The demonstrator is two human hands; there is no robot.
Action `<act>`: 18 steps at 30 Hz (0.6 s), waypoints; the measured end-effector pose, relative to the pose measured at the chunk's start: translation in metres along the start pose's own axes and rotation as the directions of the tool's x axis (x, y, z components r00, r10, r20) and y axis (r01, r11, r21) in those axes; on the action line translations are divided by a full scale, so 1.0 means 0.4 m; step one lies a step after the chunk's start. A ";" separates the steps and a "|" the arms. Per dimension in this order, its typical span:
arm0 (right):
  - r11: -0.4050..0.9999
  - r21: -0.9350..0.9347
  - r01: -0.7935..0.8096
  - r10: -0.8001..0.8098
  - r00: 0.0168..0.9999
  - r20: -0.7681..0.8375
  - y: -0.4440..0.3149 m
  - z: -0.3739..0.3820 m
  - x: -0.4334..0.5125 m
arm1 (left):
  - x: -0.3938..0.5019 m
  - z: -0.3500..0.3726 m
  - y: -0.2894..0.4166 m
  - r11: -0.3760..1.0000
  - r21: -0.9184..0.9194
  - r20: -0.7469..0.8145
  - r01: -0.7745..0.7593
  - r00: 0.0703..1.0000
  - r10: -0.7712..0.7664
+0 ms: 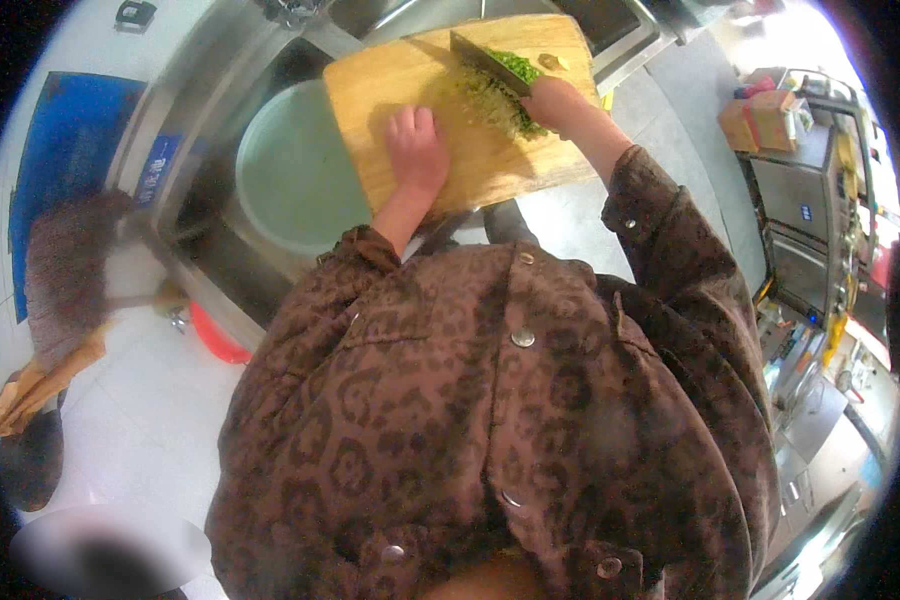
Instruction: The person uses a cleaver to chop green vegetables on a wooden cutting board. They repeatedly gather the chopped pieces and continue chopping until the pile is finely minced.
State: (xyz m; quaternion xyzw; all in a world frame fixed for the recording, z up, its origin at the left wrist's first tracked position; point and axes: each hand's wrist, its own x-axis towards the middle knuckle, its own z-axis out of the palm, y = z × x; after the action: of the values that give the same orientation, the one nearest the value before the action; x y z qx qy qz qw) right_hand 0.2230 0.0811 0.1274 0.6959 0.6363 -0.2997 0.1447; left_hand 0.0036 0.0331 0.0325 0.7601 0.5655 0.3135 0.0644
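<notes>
A wooden cutting board [367, 82] lies across a steel sink. My right hand [559, 106] grips a kitchen knife [491, 64], a broad dark blade, over a heap of chopped greens [516, 66]. Paler chopped bits [495, 105] spread on the near side of the blade. My left hand [418, 146] rests on the bare wood left of the heap, holding nothing that I can see; its fingertips look bent. Near the board's far right corner is a small yellowish piece of food [555, 61], its kind unclear.
Left of the board, a large round pale green basin [292, 172] stands in the sink [217, 247]. A red basin [217, 337] is below the sink's near edge. Another person [67, 277] is at the far left. Steel cabinets [791, 184] with a cardboard box [757, 120] stand at right.
</notes>
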 end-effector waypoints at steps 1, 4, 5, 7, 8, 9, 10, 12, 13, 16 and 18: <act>0.999 -0.026 0.040 -0.040 0.999 -0.002 -0.006 -0.009 -0.011 | -0.002 0.005 -0.006 1.000 0.009 -0.049 -0.026 0.998 0.026; 1.000 0.002 0.008 -0.008 1.000 0.006 -0.016 -0.007 -0.026 | -0.009 0.011 -0.007 0.999 0.018 -0.044 -0.029 0.999 0.029; 1.000 0.015 -0.020 0.020 1.000 -0.002 -0.006 0.036 -0.012 | -0.013 0.010 -0.005 1.000 0.018 -0.017 -0.018 1.000 0.018; 1.000 0.023 -0.019 0.020 1.000 -0.006 0.000 0.042 -0.005 | -0.007 0.013 -0.003 1.000 0.025 0.015 0.002 1.000 -0.002; 1.000 0.019 0.007 -0.007 1.000 0.006 0.008 0.039 -0.002 | -0.004 0.014 -0.002 1.000 0.029 0.030 0.011 0.999 -0.012; 0.999 0.038 -0.007 0.007 1.000 0.018 0.004 0.020 0.000 | -0.002 0.015 -0.005 1.000 0.010 0.005 -0.005 1.000 0.005; 0.998 0.062 -0.025 0.023 0.999 0.039 -0.004 0.011 -0.004 | -0.004 0.013 -0.010 1.000 -0.008 -0.021 -0.022 1.000 0.022; 1.000 -0.002 0.030 -0.030 1.000 -0.005 -0.017 -0.022 -0.034 | -0.004 0.009 -0.012 0.999 -0.026 -0.047 -0.037 0.998 0.036; 0.998 -0.036 0.060 -0.060 0.998 -0.022 -0.022 -0.032 -0.043 | -0.003 0.005 -0.009 0.999 -0.025 -0.047 -0.035 0.998 0.034; 1.000 -0.025 0.011 -0.011 1.000 -0.025 0.017 0.018 -0.018 | -0.002 0.008 -0.007 0.999 0.012 -0.028 -0.039 0.999 0.039; 0.999 -0.027 -0.030 0.029 0.999 -0.014 0.014 0.033 -0.014 | -0.002 0.015 -0.007 1.000 0.017 -0.032 -0.024 0.999 0.024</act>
State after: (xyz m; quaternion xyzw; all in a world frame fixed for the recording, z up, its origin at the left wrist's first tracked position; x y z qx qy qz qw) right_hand 0.2253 0.0680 0.1194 0.7051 0.6310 -0.2841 0.1545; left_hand 0.0046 0.0349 0.0261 0.7622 0.5599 0.3217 0.0451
